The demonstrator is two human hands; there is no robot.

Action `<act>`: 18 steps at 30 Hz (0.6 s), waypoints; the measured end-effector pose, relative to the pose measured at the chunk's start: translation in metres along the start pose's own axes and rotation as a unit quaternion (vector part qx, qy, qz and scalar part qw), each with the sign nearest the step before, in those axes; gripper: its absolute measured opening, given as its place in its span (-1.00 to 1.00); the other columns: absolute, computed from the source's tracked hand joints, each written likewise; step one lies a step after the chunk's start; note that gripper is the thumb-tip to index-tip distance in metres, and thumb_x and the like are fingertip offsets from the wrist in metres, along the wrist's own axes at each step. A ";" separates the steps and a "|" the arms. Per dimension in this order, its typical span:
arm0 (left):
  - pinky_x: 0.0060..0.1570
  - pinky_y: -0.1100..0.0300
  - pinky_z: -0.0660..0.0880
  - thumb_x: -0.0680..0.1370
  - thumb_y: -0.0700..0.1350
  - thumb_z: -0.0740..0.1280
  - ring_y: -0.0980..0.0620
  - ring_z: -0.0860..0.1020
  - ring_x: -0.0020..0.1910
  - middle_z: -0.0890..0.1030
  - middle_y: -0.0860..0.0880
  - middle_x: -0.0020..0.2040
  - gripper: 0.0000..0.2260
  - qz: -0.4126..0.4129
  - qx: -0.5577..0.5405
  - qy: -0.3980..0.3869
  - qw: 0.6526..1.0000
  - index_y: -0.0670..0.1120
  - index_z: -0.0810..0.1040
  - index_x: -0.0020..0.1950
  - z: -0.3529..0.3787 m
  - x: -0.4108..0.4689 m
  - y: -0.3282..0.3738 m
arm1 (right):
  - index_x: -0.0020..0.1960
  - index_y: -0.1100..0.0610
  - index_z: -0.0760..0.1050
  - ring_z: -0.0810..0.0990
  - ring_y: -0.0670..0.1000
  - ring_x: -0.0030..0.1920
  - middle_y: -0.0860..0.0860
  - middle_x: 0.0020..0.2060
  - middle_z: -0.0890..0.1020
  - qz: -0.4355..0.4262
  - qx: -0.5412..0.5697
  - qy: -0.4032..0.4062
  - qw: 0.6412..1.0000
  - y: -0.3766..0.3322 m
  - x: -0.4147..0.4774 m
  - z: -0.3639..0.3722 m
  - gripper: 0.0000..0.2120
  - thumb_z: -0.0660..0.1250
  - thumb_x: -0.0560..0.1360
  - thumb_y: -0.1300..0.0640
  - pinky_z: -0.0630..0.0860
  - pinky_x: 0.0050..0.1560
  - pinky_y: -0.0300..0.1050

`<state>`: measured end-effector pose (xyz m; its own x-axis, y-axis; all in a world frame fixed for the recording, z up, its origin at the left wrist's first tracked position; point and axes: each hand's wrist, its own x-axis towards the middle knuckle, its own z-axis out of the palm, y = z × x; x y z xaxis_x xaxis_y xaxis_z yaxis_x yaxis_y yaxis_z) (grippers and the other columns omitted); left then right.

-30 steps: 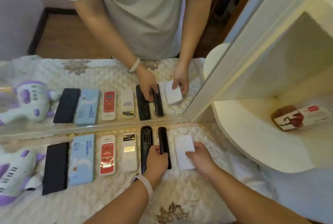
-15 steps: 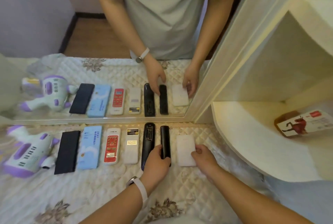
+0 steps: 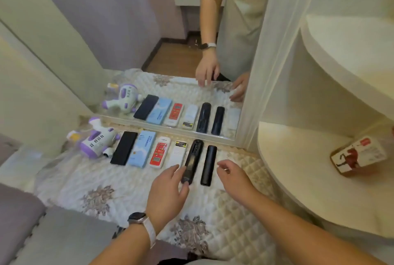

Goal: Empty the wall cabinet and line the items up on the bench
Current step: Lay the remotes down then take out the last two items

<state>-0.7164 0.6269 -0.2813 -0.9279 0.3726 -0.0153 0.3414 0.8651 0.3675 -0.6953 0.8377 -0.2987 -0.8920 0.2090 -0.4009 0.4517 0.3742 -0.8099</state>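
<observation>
Right hand (image 3: 233, 178) lifted; cabinet (image 3: 298, 179) holds box (image 3: 360, 156).

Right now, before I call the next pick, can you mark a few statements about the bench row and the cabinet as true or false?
1. A box with a red horse picture lies on the cabinet shelf. True.
2. The red-and-white remote lies between the light blue box and the white remote. True.
3. The right hand grips the slim black remote. False: it is beside that remote, fingers loosely curled, holding nothing.
4. The purple-and-white toy sits at the right end of the row. False: it is at the left end.
</observation>
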 end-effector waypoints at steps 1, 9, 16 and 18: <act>0.08 0.06 0.54 0.49 0.03 0.28 -0.07 0.61 0.12 0.63 -0.08 0.19 -0.60 -0.009 0.023 0.016 1.000 -0.08 0.58 0.28 -0.005 -0.008 -0.003 | 0.31 0.10 0.46 0.50 -0.05 0.07 0.00 0.16 0.54 -0.032 -0.023 -0.017 0.999 -0.008 -0.001 0.003 -0.70 0.19 0.62 0.05 0.38 0.01 -0.19; 0.13 -0.08 0.51 0.52 0.08 0.18 -0.15 0.57 0.18 0.60 -0.11 0.23 -0.58 -0.104 0.122 0.061 0.985 -0.07 0.58 0.27 -0.048 -0.095 -0.031 | 0.41 0.05 0.38 0.41 0.03 0.31 -0.02 0.29 0.48 -0.281 -0.269 -0.109 0.915 -0.063 -0.029 0.041 -0.57 0.14 0.61 -0.10 0.37 0.29 -0.03; 0.20 -0.03 0.38 0.51 0.08 0.22 -0.06 0.53 0.18 0.59 -0.04 0.19 -0.63 -0.162 0.131 0.148 0.967 -0.04 0.59 0.21 -0.082 -0.174 -0.068 | 0.42 0.05 0.38 0.39 0.08 0.34 0.00 0.35 0.46 -0.451 -0.384 -0.138 0.794 -0.109 -0.069 0.097 -0.51 0.09 0.59 -0.15 0.33 0.31 0.03; 0.19 0.01 0.35 0.49 0.06 0.24 -0.04 0.51 0.15 0.60 -0.03 0.14 -0.65 -0.172 0.141 0.183 0.958 -0.04 0.59 0.20 -0.095 -0.196 -0.080 | 0.36 0.07 0.45 0.46 0.11 0.28 0.02 0.28 0.52 -0.486 -0.392 -0.142 0.768 -0.123 -0.086 0.119 -0.49 0.06 0.55 -0.16 0.39 0.26 0.07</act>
<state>-0.5759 0.4531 -0.2196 -0.9656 -0.0496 0.2554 -0.0156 0.9910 0.1332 -0.6764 0.6664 -0.2157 -0.7336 -0.6767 0.0630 -0.6565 0.6817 -0.3229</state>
